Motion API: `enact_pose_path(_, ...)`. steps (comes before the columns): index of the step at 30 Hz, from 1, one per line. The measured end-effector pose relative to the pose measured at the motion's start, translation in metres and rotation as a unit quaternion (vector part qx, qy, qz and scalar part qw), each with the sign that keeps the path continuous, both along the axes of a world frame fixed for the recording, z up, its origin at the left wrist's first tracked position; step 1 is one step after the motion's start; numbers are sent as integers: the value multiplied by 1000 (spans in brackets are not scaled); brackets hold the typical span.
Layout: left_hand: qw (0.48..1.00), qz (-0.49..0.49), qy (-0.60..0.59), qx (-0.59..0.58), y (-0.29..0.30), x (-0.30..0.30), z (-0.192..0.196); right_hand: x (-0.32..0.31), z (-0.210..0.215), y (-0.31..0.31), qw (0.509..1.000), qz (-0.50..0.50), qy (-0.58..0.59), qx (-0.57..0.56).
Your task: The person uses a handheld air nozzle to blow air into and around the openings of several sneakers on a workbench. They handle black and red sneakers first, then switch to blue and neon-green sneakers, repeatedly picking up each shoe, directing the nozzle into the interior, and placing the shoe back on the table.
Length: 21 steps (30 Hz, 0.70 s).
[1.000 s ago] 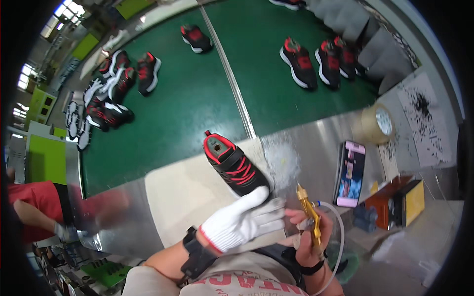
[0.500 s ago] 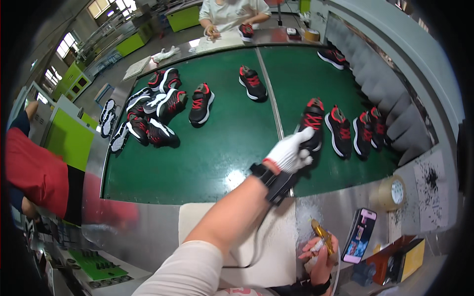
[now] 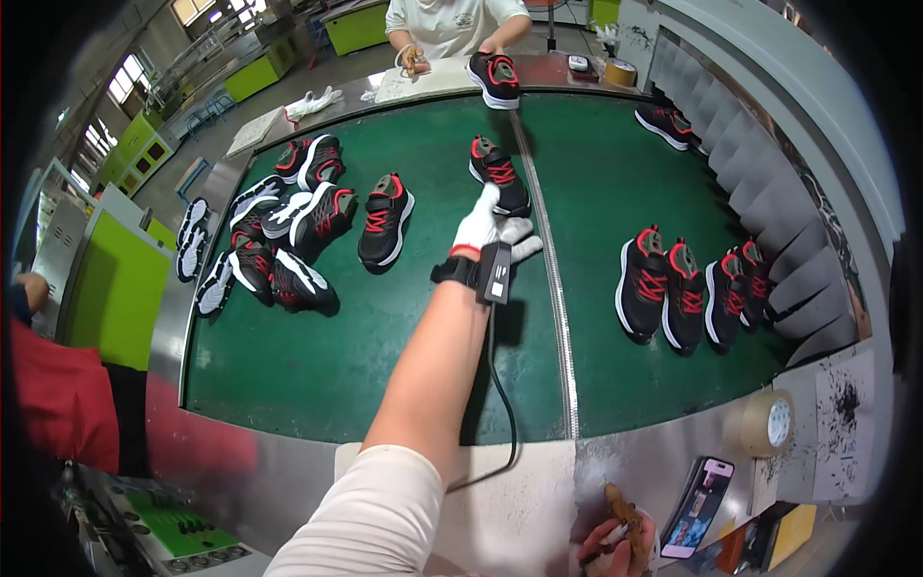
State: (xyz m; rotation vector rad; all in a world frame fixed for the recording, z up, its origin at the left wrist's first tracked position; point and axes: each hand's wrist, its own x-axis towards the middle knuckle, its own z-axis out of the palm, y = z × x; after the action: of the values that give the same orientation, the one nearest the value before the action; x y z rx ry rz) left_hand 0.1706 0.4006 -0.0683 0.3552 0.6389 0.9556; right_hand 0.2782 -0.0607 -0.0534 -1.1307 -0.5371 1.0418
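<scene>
My left hand (image 3: pixel 488 229), in a white knit glove, reaches over the green belt to a black sneaker (image 3: pixel 500 173) with red laces. Its thumb and fingers are apart at the sneaker's toe; whether they touch is unclear. A black device is strapped on that wrist, with a cable running back along the arm. Low on the right, my bare right hand (image 3: pixel 620 550) is closed around a brass-coloured tool (image 3: pixel 622 510) with a pointed tip. Another black sneaker (image 3: pixel 387 221) stands to the left of my left hand. Several sneakers (image 3: pixel 684 298) form a row at the right.
A heap of sneakers (image 3: pixel 322 219) lies at the belt's left, some on their sides. Across the belt, a co-worker's hand (image 3: pixel 492 45) holds a sneaker (image 3: pixel 495 82) over the far edge. Tape (image 3: pixel 767 423) and a phone (image 3: pixel 697 507) are near right. Grey curtain strips (image 3: pixel 779 212) hang right.
My left hand has let go of a sneaker, now at the left end of the right-hand row, and moved left to another. The co-worker's sneaker has come to the belt's far edge.
</scene>
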Motion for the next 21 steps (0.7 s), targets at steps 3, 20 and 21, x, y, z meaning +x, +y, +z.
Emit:
enact_pose_path(3,994,57,95,10,30,22,-4,1,4,0,998,9,-54,-19)
enact_pose_path(20,779,186,587,120,-18,-296,-33,3,8,-1,999,47,-23,-13)
enact_pose_path(21,658,151,716,179,-35,-294,-23,4,5,-2,998,53,-18,-11)
